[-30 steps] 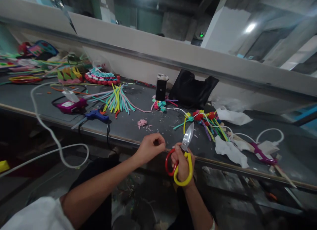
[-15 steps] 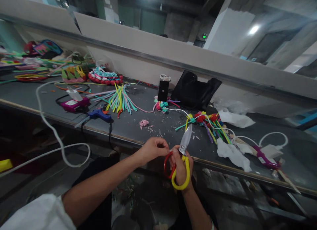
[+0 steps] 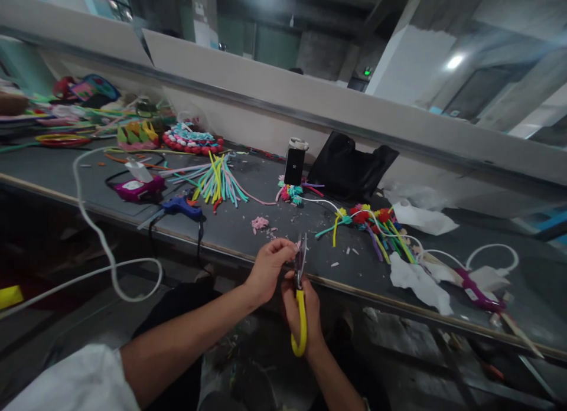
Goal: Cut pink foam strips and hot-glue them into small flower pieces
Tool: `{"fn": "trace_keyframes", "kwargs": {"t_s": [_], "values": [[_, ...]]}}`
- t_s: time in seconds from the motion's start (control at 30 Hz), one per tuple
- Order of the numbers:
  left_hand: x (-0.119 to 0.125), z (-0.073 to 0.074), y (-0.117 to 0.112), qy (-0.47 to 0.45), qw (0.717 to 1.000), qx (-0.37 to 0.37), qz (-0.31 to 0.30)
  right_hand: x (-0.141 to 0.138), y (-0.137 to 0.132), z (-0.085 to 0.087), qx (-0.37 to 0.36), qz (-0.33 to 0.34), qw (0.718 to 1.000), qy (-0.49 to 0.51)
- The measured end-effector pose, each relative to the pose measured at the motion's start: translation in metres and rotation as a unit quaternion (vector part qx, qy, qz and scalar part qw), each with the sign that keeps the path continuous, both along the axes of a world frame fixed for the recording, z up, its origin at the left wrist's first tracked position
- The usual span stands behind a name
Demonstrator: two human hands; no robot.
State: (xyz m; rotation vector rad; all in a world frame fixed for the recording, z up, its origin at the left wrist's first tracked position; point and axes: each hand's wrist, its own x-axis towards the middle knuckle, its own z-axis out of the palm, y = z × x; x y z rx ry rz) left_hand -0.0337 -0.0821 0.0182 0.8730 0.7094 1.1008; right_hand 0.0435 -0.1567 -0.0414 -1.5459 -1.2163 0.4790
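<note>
My right hand (image 3: pixel 305 313) grips scissors (image 3: pixel 301 293) with a yellow handle, seen edge-on, blades pointing up in front of the table's front edge. My left hand (image 3: pixel 269 268) is pinched closed right beside the blades, holding something too small to make out. Both hands hover just below and in front of the dark table (image 3: pixel 248 228).
On the table lie a bundle of coloured pipe cleaners (image 3: pixel 215 183), a blue glue gun (image 3: pixel 179 207), a pink gadget (image 3: pixel 133 188), a phone (image 3: pixel 294 165) propped upright, a black bag (image 3: pixel 349 169), pipe-cleaner flowers (image 3: pixel 372 219), white paper scraps (image 3: pixel 416 275) and a white cable (image 3: pixel 101 245) hanging off the edge.
The scissors have turned from flat-on to edge-on and shifted left, towards my left hand. The red handle loop is no longer visible. My left hand stays pinched beside the blades.
</note>
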Motion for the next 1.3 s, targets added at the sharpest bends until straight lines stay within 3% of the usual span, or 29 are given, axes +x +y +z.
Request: {"fn": "trace_keyframes", "kwargs": {"t_s": [0.27, 0.53, 1.03, 1.3], "values": [[0.002, -0.001, -0.001, 0.001, 1.000, -0.029, 0.011, 0.000, 0.002, 0.001, -0.012, 0.019, 0.999, -0.024], [0.003, 0.003, -0.002, -0.002, 1.000, -0.012, 0.024, -0.001, 0.001, 0.008, -0.019, 0.003, 0.999, -0.035], [0.004, 0.000, -0.007, -0.012, 0.999, -0.009, 0.034, -0.006, -0.002, -0.002, -0.008, -0.016, 0.998, -0.053], [-0.005, 0.007, -0.020, -0.023, 0.999, 0.014, 0.034, -0.020, -0.014, 0.007, 0.014, -0.016, 0.999, -0.031]]}}
